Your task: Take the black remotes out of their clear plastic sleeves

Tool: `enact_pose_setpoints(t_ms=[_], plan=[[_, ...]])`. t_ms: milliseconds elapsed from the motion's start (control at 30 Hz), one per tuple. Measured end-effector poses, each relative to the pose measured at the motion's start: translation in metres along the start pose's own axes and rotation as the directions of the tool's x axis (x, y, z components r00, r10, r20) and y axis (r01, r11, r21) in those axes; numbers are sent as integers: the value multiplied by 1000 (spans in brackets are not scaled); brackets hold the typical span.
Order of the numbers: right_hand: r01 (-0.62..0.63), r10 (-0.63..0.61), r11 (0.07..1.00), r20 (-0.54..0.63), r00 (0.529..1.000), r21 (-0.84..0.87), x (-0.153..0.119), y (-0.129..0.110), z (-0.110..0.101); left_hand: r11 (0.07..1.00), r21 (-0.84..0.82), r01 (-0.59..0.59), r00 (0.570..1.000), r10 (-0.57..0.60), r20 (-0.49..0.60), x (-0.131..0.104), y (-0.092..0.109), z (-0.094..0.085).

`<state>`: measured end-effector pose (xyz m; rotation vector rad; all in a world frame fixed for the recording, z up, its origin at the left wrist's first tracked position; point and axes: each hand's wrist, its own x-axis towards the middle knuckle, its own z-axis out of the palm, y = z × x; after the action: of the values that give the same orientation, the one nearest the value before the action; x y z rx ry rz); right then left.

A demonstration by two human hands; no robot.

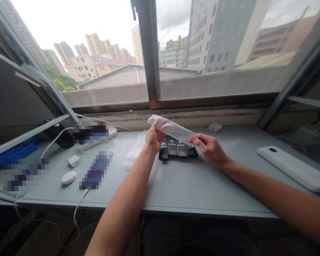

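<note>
- A long, narrow sleeve of translucent whitish plastic (174, 130) is stretched between the two hands, raised above the pale grey-blue tabletop (202, 192) and slanting down toward the right.
- The left hand (154, 138) pinches it near its upper left end, thumb on the near face; a short stretch of plastic sticks out beyond the thumb.
- The right hand (210, 147) nips the lower right end between thumb and fingertips, so most of the length spans the gap between the two grips.
- Beneath and just behind the sleeve, partly hidden by it, black oblong remote controls with pale buttons (172, 151) lie side by side on the tabletop, between the hands.
- A loose pile of crinkled, clear plastic sleeves (135, 153) lies just left of the left forearm.
- Well apart, at the right, lies a long white device with rounded ends (296, 169); a small white block (215, 127) sits near the window ledge.
</note>
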<state>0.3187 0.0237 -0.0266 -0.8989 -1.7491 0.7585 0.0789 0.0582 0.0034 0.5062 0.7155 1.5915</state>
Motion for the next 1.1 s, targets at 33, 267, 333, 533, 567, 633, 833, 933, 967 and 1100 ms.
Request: enact_pose_setpoints(t_ms=[33, 267, 333, 533, 567, 633, 833, 933, 967, 1100], plan=[[2, -2, 1000, -8, 1000, 3, 0, 0, 0, 1000, -9, 5, 1000, -5, -11, 1, 1, -1], [0, 1, 1000, 19, 1000, -22, 1, -1, -1, 994, -84, -64, 991, 53, -126, 6, 3, -6], [-14, 15, 999, 32, 999, -30, 1, 0, 0, 990, -91, -109, 982, 94, -162, 7, 3, -7], [-48, 48, 999, 48, 998, -18, 0, -2, 2, 982, -81, -171, 969, 153, -195, 5, 8, -8], [-46, 46, 999, 43, 998, -10, -1, -3, 2, 983, -69, -173, 971, 159, -178, 4, 8, -8], [-39, 39, 999, 30, 999, 2, -2, -6, 2, 989, -21, -148, 985, 145, -96, 1, 7, -7], [10, -10, 1000, -34, 999, 4, -4, -4, 4, 948, 319, -14, 959, -77, 273, -7, -9, -3], [27, -24, 1000, -152, 988, 14, -3, 2, 5, 913, 400, -84, 973, -12, 232, -9, -14, -1], [46, -42, 999, -194, 980, 15, -3, 3, 6, 914, 394, -94, 981, 17, 195, -9, -14, -1], [197, -222, 972, -227, 948, -127, -4, -3, 5, 936, 340, -92, 995, 100, -6, -7, -8, 0]])
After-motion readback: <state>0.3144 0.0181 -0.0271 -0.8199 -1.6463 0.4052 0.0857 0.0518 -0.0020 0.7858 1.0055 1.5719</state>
